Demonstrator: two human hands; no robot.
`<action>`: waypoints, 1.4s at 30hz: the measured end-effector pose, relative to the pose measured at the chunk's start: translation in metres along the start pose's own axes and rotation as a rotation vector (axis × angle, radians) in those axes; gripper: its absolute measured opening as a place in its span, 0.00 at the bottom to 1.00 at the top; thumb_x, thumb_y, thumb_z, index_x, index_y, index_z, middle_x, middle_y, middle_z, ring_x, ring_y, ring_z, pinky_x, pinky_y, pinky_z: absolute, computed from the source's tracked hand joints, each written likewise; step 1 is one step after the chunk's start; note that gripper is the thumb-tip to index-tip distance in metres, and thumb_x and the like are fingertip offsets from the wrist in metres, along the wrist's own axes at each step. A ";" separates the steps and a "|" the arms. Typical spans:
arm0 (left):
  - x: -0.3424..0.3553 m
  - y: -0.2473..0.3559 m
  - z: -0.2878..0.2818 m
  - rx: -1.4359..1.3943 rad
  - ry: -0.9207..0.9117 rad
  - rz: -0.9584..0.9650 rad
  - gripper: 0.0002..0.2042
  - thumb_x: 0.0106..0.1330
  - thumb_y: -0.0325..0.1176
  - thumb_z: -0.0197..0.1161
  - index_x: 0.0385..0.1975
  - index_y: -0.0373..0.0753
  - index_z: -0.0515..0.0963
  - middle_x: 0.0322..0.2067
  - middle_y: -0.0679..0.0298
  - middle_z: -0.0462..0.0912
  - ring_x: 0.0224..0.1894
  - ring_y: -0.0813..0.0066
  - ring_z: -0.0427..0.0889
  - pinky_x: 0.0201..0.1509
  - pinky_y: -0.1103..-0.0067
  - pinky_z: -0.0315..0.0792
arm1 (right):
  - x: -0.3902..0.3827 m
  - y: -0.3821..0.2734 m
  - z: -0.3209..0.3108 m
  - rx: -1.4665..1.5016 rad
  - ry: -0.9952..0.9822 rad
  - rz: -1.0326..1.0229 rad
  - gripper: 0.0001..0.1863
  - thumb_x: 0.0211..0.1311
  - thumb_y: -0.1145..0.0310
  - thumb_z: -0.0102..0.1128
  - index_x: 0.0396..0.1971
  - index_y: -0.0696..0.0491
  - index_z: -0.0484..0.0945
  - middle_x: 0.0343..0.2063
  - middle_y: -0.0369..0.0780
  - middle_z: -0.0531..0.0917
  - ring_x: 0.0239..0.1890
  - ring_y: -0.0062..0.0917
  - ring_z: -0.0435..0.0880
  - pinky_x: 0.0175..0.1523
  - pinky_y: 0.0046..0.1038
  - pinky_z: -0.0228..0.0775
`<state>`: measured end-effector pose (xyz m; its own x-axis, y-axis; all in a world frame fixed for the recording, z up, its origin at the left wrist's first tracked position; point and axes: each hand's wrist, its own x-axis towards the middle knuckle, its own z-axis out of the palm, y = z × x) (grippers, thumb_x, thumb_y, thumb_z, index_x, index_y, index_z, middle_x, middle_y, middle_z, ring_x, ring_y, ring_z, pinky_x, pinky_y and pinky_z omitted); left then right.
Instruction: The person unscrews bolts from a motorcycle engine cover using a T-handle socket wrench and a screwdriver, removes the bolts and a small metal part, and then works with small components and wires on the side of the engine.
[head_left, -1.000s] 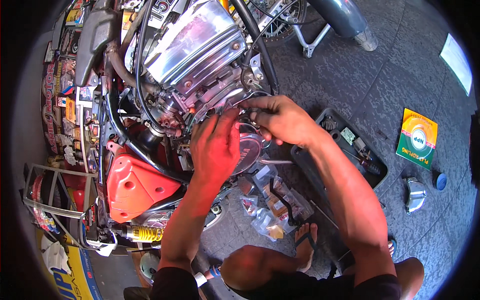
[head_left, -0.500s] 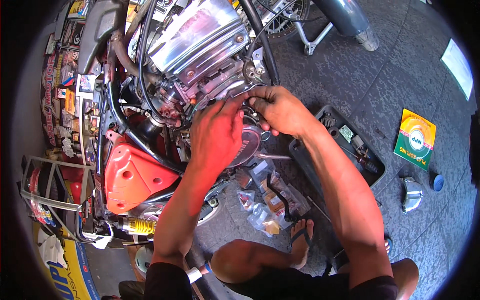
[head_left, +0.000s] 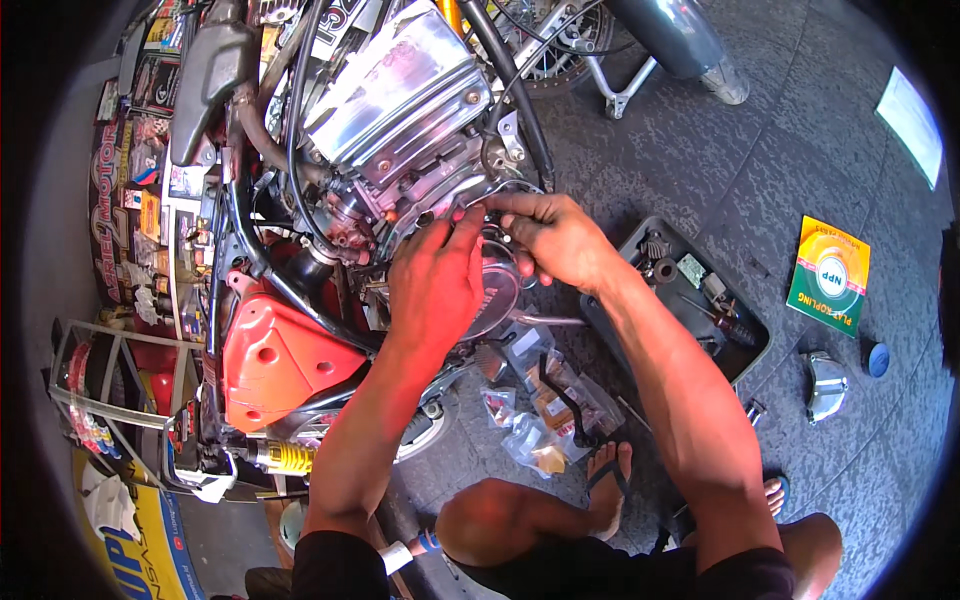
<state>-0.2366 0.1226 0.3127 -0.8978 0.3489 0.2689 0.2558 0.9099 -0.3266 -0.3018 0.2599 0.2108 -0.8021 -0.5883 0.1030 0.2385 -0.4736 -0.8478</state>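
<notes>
Both my hands work close together at the side of a motorcycle engine, just under a shiny finned metal cylinder. My left hand reaches over a round cover, its fingertips pressed together at the engine's edge. Beside it, my right hand has its index finger stretched to meet the left fingertips, with the thumb and other fingers curled. A thin curved edge shows above the right fingers. Whatever lies between the fingertips is too small and covered to make out.
A grey tray with metal parts and tools stands right of the engine. Plastic bags of small parts and a black lever lie near my foot. Farther right are a yellow-green packet, a metal cover and a dark cap.
My hands stay at the same spot on the engine, with the fingertips shifted slightly. The whole view has moved a little, so the motorcycle appears slightly lower and to the right.
</notes>
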 end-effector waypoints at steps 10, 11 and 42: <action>0.013 0.013 -0.012 0.087 -0.174 -0.078 0.17 0.65 0.30 0.59 0.54 0.46 0.79 0.32 0.52 0.81 0.32 0.48 0.82 0.33 0.60 0.75 | 0.007 -0.011 -0.009 -0.314 -0.035 -0.030 0.19 0.70 0.68 0.46 0.56 0.56 0.77 0.14 0.33 0.74 0.14 0.16 0.72 0.20 0.24 0.67; 0.011 0.011 -0.013 0.066 -0.166 -0.064 0.17 0.65 0.30 0.58 0.54 0.46 0.79 0.32 0.52 0.81 0.32 0.48 0.82 0.33 0.59 0.75 | 0.007 -0.009 -0.009 -0.296 -0.031 -0.035 0.19 0.71 0.68 0.46 0.56 0.56 0.77 0.14 0.33 0.73 0.14 0.16 0.72 0.20 0.24 0.67; 0.013 0.000 -0.022 -0.043 -0.171 -0.021 0.17 0.65 0.30 0.58 0.54 0.44 0.77 0.33 0.51 0.81 0.37 0.47 0.82 0.39 0.58 0.76 | 0.008 -0.001 -0.005 -0.275 0.013 -0.003 0.17 0.69 0.68 0.48 0.51 0.57 0.81 0.17 0.41 0.81 0.13 0.23 0.78 0.24 0.32 0.74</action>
<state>-0.2404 0.1320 0.3361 -0.9501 0.2897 0.1161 0.2481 0.9267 -0.2821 -0.3111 0.2589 0.2094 -0.8098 -0.5780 0.1008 0.0795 -0.2784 -0.9572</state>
